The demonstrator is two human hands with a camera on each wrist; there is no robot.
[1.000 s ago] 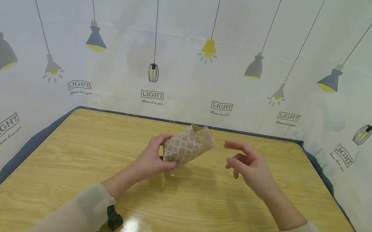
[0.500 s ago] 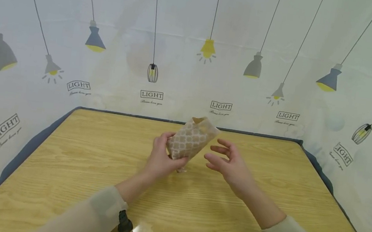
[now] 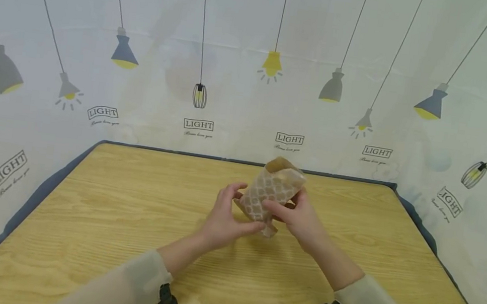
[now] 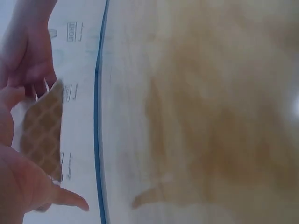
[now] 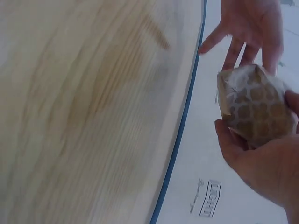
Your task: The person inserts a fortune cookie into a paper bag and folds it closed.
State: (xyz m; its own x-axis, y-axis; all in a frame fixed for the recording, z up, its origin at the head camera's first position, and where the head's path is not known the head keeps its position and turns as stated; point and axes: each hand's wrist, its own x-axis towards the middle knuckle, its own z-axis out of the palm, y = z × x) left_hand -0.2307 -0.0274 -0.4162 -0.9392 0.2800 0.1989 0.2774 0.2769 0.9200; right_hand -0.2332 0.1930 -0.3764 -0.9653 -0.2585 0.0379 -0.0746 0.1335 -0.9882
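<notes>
A tan paper bag (image 3: 271, 192) with a white lattice print is held up over the table, tilted with its open mouth toward the upper right. My right hand (image 3: 305, 225) grips its right side, thumb across the printed front. On the other side is my left hand (image 3: 218, 222), its thumb and fingers spread close to the lower left of the bag. The right wrist view shows the folded bottom of the bag (image 5: 254, 105), with the left hand (image 5: 252, 23) spread beyond it. What the bag contains is hidden.
A wooden table (image 3: 129, 193) with a dark blue edge lies under both hands. Behind it and at the sides hangs a pale wall cloth (image 3: 233, 85) printed with lamps and the word LIGHT. Small black devices (image 3: 168, 301) sit at both sleeve cuffs.
The bag has moved right and turned more upright. The right hand came in from the right and took hold of it; the left hand, which gripped it before, has loosened and spread.
</notes>
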